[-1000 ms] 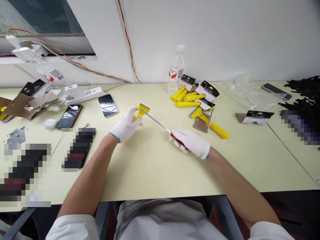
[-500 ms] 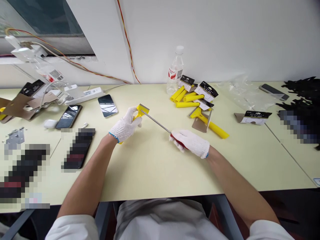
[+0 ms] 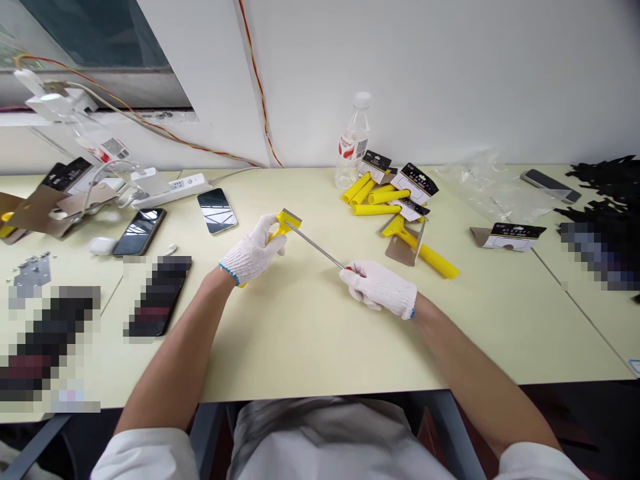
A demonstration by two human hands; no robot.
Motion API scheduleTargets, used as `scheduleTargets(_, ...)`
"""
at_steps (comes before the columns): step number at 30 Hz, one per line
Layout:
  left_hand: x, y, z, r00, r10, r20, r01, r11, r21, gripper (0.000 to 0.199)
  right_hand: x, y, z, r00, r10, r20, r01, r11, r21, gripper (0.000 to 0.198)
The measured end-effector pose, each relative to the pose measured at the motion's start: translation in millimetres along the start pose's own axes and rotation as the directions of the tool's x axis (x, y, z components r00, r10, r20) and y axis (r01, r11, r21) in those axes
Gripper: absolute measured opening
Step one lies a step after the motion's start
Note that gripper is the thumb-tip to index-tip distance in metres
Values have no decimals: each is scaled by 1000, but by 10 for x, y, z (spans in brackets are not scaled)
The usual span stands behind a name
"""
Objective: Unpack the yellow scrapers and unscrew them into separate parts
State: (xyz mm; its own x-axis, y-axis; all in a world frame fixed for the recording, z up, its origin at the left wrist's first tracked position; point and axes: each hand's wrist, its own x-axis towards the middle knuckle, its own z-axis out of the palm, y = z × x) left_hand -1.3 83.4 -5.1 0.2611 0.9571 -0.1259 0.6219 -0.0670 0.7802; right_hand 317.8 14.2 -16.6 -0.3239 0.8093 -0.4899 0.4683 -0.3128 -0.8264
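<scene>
My left hand (image 3: 253, 251), in a white knit glove, is closed around a yellow scraper (image 3: 284, 224) with a metal blade at its head. The scraper's handle is mostly hidden by the glove. In my gloved right hand (image 3: 381, 287) is a screwdriver (image 3: 320, 249); a bit of its red handle shows between the fingers. Its long shaft slants up to the left, and the tip meets the scraper's head. Off to the right, another yellow scraper (image 3: 425, 250) lies beside a brown card piece and several yellow handles (image 3: 377, 209).
A plastic bottle (image 3: 353, 143) stands by the wall. Phones (image 3: 217, 211), a power strip (image 3: 173, 189), cardboard packaging (image 3: 43, 207) and metal plates with screws (image 3: 33, 272) lie to the left. On the right are a clear bag (image 3: 500, 190), a folded card (image 3: 510, 237) and black gloves (image 3: 605, 227).
My right hand has turned on the screwdriver handle, so less red shows. The screwdriver's tip stays at the scraper head, and my left hand keeps its hold. The view has shifted very slightly.
</scene>
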Motion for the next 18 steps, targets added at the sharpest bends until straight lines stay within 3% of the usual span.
scheduleTargets(3, 1, -5, -3, 1000, -6, 11, 6, 1000, -9, 51, -18, -11, -2, 998, -47, 39, 42, 994, 103, 63)
scheduleTargets(8, -2, -8, -12, 1000, -5, 10, 5, 999, -35, 51, -12, 14, -6, 998, 0, -56, -2, 1000, -20, 50)
scheduleTargets(13, 10, 1, 41, 998, -38, -43, 34, 997, -72, 45, -18, 2, 5, 999, -50, 21, 47, 993, 111, 63)
scheduleTargets(18, 28, 20, 98, 992, -67, -106, 58, 995, -86, 44, -23, -28, 20, 996, 3, -94, -6, 999, -40, 49)
